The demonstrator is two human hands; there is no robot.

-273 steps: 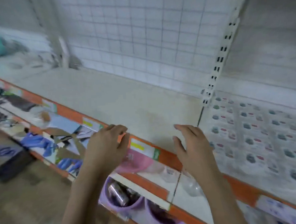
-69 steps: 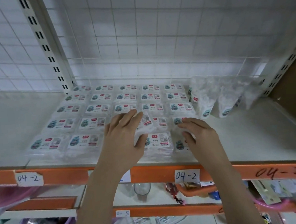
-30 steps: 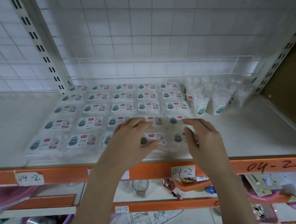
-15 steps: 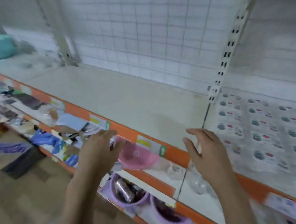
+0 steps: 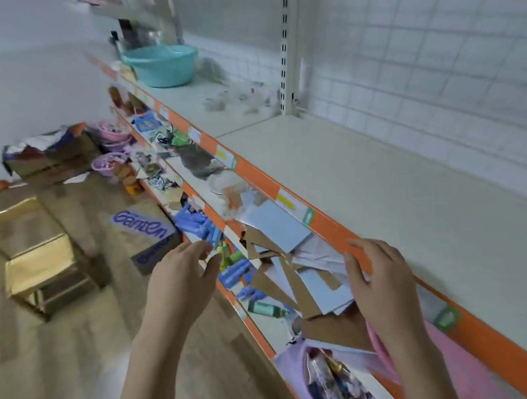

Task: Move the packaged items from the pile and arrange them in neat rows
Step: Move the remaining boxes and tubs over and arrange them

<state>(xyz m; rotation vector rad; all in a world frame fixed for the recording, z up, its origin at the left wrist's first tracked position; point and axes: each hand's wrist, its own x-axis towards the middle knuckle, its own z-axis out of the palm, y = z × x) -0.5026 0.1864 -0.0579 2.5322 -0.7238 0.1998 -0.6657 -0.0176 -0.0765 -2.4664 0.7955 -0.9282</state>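
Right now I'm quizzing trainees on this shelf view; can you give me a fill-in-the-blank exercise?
1. The basin at the far end of the top shelf is coloured ____.
2. The top shelf's front edge strip is coloured ____.
3. The cardboard box printed "Ganten" stands on the ____.
4. The left hand and right hand hold ____.

Missing words: teal; orange; floor; nothing

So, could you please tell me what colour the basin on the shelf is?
Teal basin, head view.
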